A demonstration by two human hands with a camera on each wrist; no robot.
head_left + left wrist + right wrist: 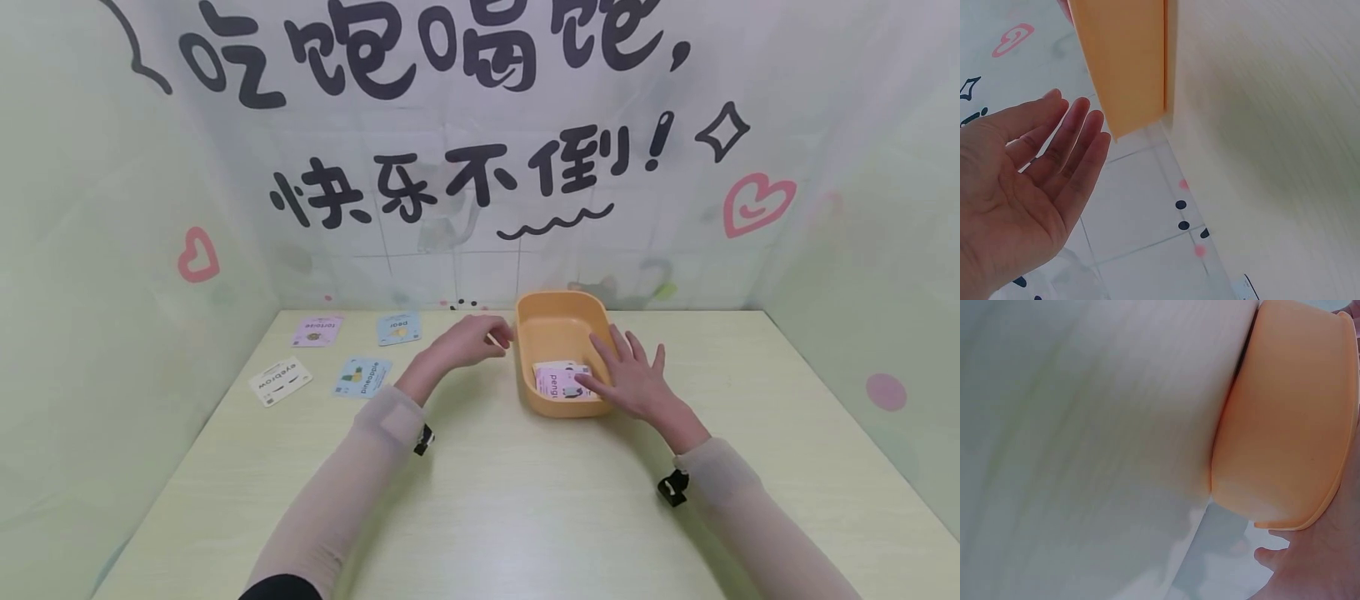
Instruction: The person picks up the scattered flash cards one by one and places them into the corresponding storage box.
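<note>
An orange plastic bin (pixel 562 325) stands on the table. Inside its near end lies a lilac card (pixel 553 382) with "pengu..." readable, partly covering a white card. My left hand (pixel 472 340) is held just left of the bin; in the left wrist view its fingers (pixel 1063 156) are loosely bent with nothing in them. On the bin's right side is my right hand (pixel 633 379), fingers spread, the thumb reaching over the rim above the lilac card. From the right wrist view, that hand is largely hidden behind the bin wall (pixel 1285 419).
Left on the table lie a lilac tortoise card (pixel 318 332), a blue pear card (pixel 399 328), a blue pineapple card (pixel 363 377) and a white eyebrow card (pixel 281 382). A printed curtain with Chinese lettering (pixel 465 175) hangs behind the table's back edge and along both sides.
</note>
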